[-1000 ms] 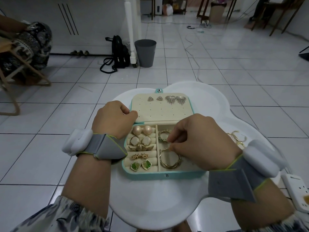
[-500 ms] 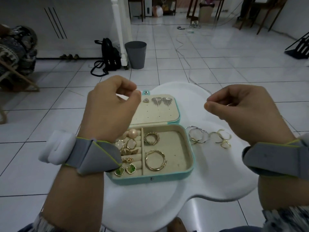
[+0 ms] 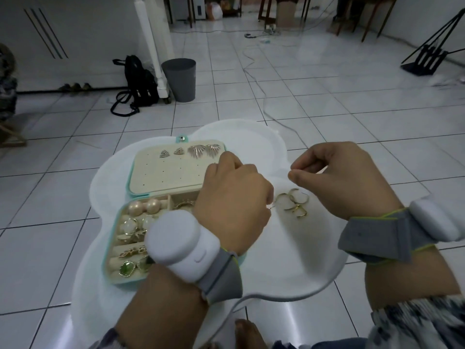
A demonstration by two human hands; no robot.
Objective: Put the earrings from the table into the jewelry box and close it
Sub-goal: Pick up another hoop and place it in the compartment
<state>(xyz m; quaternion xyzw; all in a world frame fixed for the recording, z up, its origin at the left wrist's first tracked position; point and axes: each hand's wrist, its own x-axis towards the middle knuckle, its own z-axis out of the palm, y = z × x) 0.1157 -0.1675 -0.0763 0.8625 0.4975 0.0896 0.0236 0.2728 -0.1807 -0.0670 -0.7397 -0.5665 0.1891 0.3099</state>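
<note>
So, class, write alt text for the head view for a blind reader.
Two hands with curled fingers above a white table: the left hand over an open, part-filled teal jewelry box, the right hand beside it, gold hoop earrings lying loose between them.

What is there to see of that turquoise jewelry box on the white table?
The turquoise jewelry box lies open on the white cloud-shaped table, lid laid back. Outside looks like leatherette, inside cream velvet. A snap tab sticks out at the lid's far edge. The lid's holed panel carries small triangular studs and fan-shaped studs. The base's left rolls hold pearl studs, gold pieces and green stone earrings. The left hand hides its right part.
</note>
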